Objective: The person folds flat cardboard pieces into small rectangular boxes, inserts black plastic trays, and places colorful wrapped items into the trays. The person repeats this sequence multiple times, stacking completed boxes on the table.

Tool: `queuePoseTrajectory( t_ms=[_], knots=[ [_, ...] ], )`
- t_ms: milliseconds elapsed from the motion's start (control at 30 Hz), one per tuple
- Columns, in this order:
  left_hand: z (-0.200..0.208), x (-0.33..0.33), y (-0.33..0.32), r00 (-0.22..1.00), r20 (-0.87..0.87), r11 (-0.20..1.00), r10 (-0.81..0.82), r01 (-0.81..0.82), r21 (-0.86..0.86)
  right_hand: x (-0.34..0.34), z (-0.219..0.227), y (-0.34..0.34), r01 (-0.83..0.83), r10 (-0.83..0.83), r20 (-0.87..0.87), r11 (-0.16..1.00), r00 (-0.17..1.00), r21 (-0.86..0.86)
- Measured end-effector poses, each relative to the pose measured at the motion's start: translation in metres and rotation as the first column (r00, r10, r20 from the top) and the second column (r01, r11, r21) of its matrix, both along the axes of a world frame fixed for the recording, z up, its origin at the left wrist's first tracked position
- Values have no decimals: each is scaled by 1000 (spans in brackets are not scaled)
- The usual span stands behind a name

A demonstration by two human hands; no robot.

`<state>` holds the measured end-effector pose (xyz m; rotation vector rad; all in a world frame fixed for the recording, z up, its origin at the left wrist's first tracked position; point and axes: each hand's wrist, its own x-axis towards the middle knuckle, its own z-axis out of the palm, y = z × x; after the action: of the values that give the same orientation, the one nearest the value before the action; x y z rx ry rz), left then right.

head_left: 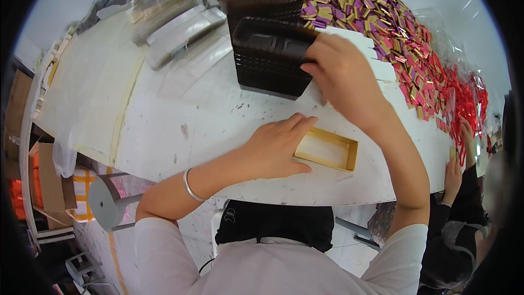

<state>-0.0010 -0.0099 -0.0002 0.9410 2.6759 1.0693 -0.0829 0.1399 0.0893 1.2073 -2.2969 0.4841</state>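
A shallow gold open-topped box (pixel 326 150) with a white inside lies on the table in front of me. My left hand (pixel 277 147) rests at its left end, fingers and thumb spread around that end and covering its corner. Farther off, a stack of black plastic trays (pixel 268 74) stands on the table. My right hand (pixel 337 68) pinches the right edge of the top black tray (pixel 273 37). That tray looks slightly blurred. Behind it is a second black stack (pixel 256 0), also blurred.
White boxes (pixel 376 57) lie right of the trays. A large pile of small purple, red and gold pieces (pixel 382 22) and red ribbons (pixel 464 98) covers the far right. Clear plastic covers (pixel 185 33) lie back left. Another person's hands (pixel 454 172) are at the right edge.
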Motion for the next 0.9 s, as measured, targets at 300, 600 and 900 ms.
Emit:
queuePoseTrajectory(
  t_ms=[300, 600, 900],
  knots=[
    [-1, -7, -2, 991, 126, 990, -37, 19, 142, 37, 25, 56, 212, 169, 498, 756, 850, -619],
    [2, -4, 7, 994, 101, 989, -30, 15, 148, 93, -59, 135, 509, -187, 895, 859, 405, -51],
    [0, -8, 3, 996, 20, 984, -92, 88, 155, 92, -25, 103, 403, -443, 467, 895, 766, 189]
  ],
)
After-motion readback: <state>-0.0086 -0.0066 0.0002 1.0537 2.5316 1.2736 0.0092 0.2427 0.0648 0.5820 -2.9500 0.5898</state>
